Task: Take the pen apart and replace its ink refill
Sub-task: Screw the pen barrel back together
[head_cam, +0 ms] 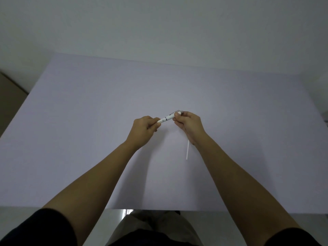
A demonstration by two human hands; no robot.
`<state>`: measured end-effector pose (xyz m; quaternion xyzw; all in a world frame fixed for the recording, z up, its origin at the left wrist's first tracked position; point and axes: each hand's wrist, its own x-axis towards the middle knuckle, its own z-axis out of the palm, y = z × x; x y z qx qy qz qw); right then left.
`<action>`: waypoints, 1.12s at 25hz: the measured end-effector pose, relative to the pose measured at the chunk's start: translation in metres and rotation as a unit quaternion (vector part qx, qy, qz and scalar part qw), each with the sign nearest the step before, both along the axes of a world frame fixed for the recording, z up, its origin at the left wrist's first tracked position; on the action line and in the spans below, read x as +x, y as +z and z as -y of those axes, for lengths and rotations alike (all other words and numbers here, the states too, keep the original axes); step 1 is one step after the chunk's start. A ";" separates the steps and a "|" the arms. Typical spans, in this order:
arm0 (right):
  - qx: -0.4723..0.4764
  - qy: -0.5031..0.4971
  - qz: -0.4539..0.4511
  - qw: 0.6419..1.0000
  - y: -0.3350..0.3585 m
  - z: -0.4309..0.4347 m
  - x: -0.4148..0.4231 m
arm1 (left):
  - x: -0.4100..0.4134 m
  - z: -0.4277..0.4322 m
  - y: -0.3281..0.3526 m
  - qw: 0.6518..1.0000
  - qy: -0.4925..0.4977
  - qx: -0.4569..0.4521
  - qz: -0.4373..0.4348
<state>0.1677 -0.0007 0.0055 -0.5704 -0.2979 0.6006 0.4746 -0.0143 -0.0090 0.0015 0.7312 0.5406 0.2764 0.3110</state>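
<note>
Left hand (144, 127) and right hand (188, 124) pinched opposite ends of white pen (168, 118) above table (88, 121), spare refill (187, 151) below right wrist; likely unscrewing, next twist apart.

The pen (169, 118) in my fingers looks like smooth white plastic with a bit of shine. It has a thin silver ring around its middle and a silver clip at the far end, and both look like shiny metal. The thin white stick (187, 151) by my right wrist is maybe plastic too, but it is too small to tell. The table (88, 121) looks like flat, matt, pale paper or board. My sleeves (35, 228) are dark, soft cloth.
</note>
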 end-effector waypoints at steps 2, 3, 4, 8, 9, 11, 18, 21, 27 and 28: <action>-0.006 0.005 0.009 1.000 0.001 -0.001 -0.002 | 0.000 0.002 -0.001 1.000 0.008 0.002 0.000; -0.009 0.007 0.013 1.000 0.001 -0.001 -0.003 | 0.001 0.002 -0.002 1.000 0.012 0.001 -0.001; -0.012 0.010 0.018 1.000 0.001 -0.002 -0.003 | 0.001 0.003 -0.003 1.000 0.014 -0.002 -0.002; -0.011 0.034 0.060 0.998 0.001 -0.004 -0.001 | 0.004 0.005 -0.003 1.000 0.000 -0.013 -0.028; -0.010 0.038 0.071 0.997 0.001 -0.005 0.000 | 0.005 0.006 -0.003 0.999 -0.006 -0.009 -0.039; -0.011 0.041 0.089 0.995 0.001 -0.008 0.001 | 0.008 0.007 -0.003 0.998 -0.008 0.002 -0.055; 0.026 0.064 0.230 0.971 -0.012 -0.008 0.000 | 0.023 0.011 -0.014 0.996 0.032 -0.039 -0.072; 0.057 0.082 0.421 0.902 -0.036 0.004 0.008 | 0.031 0.014 -0.030 0.992 0.068 -0.091 -0.062; -0.003 0.111 0.584 0.804 -0.103 0.057 0.055 | 0.048 0.023 -0.064 0.980 0.082 -0.149 -0.103; -0.014 0.124 0.609 0.783 -0.111 0.065 0.058 | 0.051 0.025 -0.069 0.979 0.082 -0.150 -0.115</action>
